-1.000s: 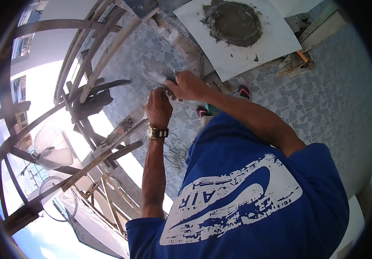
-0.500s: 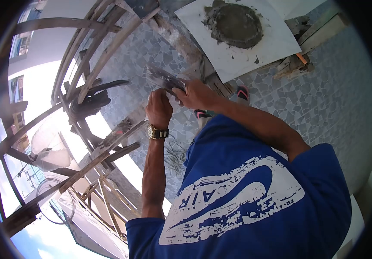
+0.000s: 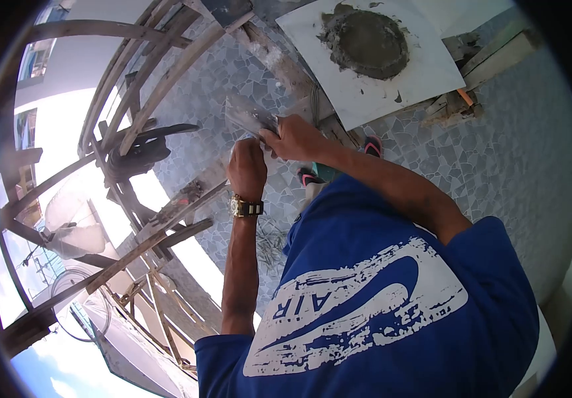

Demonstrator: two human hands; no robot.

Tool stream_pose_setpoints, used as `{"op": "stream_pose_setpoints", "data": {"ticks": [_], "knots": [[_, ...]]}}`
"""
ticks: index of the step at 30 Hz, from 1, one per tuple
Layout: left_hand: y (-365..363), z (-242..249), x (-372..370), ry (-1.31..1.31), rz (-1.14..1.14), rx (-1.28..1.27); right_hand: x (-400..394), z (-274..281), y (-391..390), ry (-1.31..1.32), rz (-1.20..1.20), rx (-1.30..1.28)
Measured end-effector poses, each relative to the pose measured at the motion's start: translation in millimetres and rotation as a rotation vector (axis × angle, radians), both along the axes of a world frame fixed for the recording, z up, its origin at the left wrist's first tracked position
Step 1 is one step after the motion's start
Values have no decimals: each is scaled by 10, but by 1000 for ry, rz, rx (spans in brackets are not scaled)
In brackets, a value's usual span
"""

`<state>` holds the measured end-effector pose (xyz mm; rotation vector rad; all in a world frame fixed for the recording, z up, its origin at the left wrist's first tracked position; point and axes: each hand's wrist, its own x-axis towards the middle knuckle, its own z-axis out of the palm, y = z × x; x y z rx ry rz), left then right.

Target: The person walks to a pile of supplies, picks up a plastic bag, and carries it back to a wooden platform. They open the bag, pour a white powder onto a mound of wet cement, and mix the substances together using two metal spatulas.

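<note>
Grips a flat metal trowel (image 3: 249, 115) in the right hand (image 3: 297, 138), with the fingers wrapped around the handle side and the thumb laid toward the blade. Holds the trowel tilted above the stone-patterned floor (image 3: 259, 78), well apart from the left corner of the white board (image 3: 363, 101). Keeps the left hand (image 3: 247, 169) just beside the lower edge of the blade, fingers curled inward; cannot tell from this view whether pinching anything or touching the metal. Wears a watch (image 3: 245, 207) on the left wrist.

On the board, shows a round mound of wet grey mortar (image 3: 373, 45), nearer the far edge than the near corner, with smears around. Just beside the board's right corner, shows an orange piece (image 3: 465, 97) against rough timber (image 3: 450, 109). Below, shows two sandals (image 3: 373, 146) on the feet and, near the left forearm, a loose tangle of wire (image 3: 271, 244) on the floor.
</note>
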<state>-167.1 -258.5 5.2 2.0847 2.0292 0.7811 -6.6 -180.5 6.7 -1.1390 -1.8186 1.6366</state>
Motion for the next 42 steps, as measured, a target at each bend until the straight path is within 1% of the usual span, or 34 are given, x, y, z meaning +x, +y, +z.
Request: {"op": "stream_pose_setpoints", "data": {"ticks": [1,4,7,10,13,16,19,22,25,27,28,29,30,32,35,37,40,42], "knots": [[-39,52,26,-8,29,-20,-1,-77,-26,54,6,-91],[-79,175,92,-89,177,-82,73,-19,-53,139,-50,-210],[-89,179,134,-124,180,-17,68,-130,-82,230,-146,-220],[-67,134,211,-216,237,31,56,-154,-48,224,-163,-243],[-48,67,231,-103,226,54,26,-274,-39,183,-144,-241],[-18,91,231,-88,206,42,10,-245,-75,174,-176,-254],[8,120,196,-66,174,11,56,-382,-60,-63,-122,-129],[24,150,178,-68,165,-16,128,-313,-91,66,-91,-180],[35,141,146,-44,143,-15,125,-377,-76,179,-35,-210],[43,170,156,-53,133,-15,44,-685,-100,19,-46,469],[44,183,158,-58,128,-15,29,-824,-127,-7,-73,552],[44,184,157,-52,125,-15,19,-844,-143,-34,-104,634],[44,184,156,-45,122,-16,38,-632,-177,-3,-155,459],[36,193,163,-44,115,-16,-10,-488,-206,68,-228,333],[32,200,173,-50,101,-13,-126,-546,-254,129,-272,445],[32,165,151,-43,89,-11,-196,-620,-314,91,-268,468],[51,168,134,-42,86,-45,-282,-744,-358,-43,-324,1080],[69,187,145,-62,77,-32,-274,-751,-362,-141,-297,1191]]}}
